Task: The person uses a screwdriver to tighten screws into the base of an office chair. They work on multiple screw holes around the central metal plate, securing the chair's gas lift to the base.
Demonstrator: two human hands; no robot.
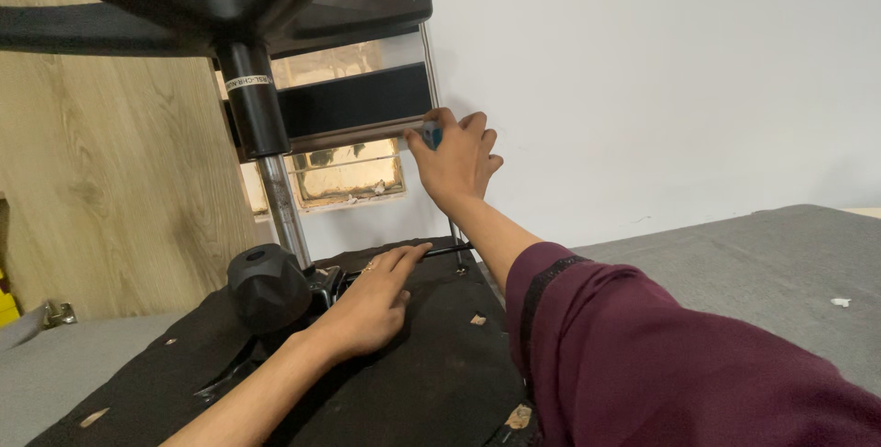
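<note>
We are pressing our flat, open left hand [367, 305] on the upturned chair seat [431, 383] to steady it, our right hand [454, 162] pinching a small blue tool [431, 138] above it.

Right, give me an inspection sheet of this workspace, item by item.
Surface: grey padded surface; the upturned chair's black underside lies on it.
Job's things: chair column, black knob, thin metal rod, small blue item.
Clutter: pale scraps on the underside, white bit on the grey.
Hands: left hand flat on the underside beside the knob; right hand raised, fingers pinching the blue item at the rod.
Cables: nothing seen.
Surroundings: white wall, wood panel.
</note>
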